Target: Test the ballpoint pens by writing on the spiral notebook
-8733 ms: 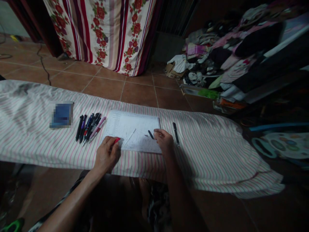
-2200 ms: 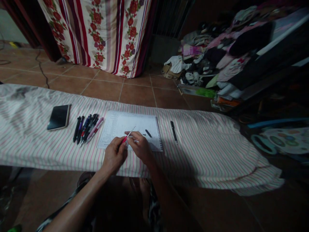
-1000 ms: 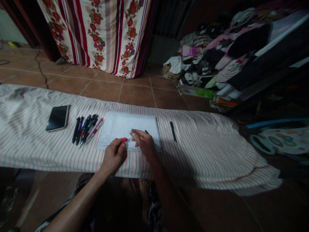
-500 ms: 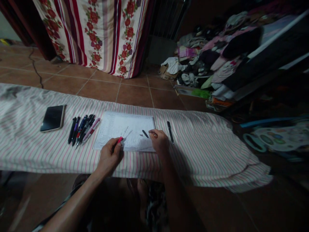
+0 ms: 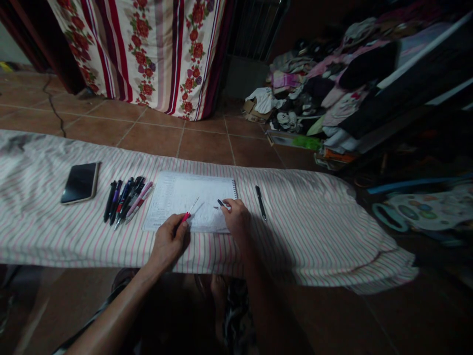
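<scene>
My left hand (image 5: 168, 239) is closed round the pink end of a disassembled pen (image 5: 185, 217), whose thin pale refill (image 5: 193, 203) sticks out up and to the right. Under both hands lies a spiral notebook (image 5: 185, 190) with a handwritten page. On its right half, the thumb and fingers of my right hand (image 5: 237, 217) close on a short black pen part (image 5: 220, 202). Just left of those fingertips a tiny dark piece (image 5: 216, 207) rests on the paper; it is too small to name.
Left of the notebook several pens (image 5: 127, 199) lie side by side, with a phone (image 5: 80, 182) farther left. A black pen (image 5: 260, 202) is right of the notebook. The striped cloth (image 5: 314, 222) covers the low surface. Clothes (image 5: 295, 88) are heaped beyond.
My right hand has shifted slightly left, from beside the black pen part onto it. The left hand, still holding the pink pen, has barely moved.
</scene>
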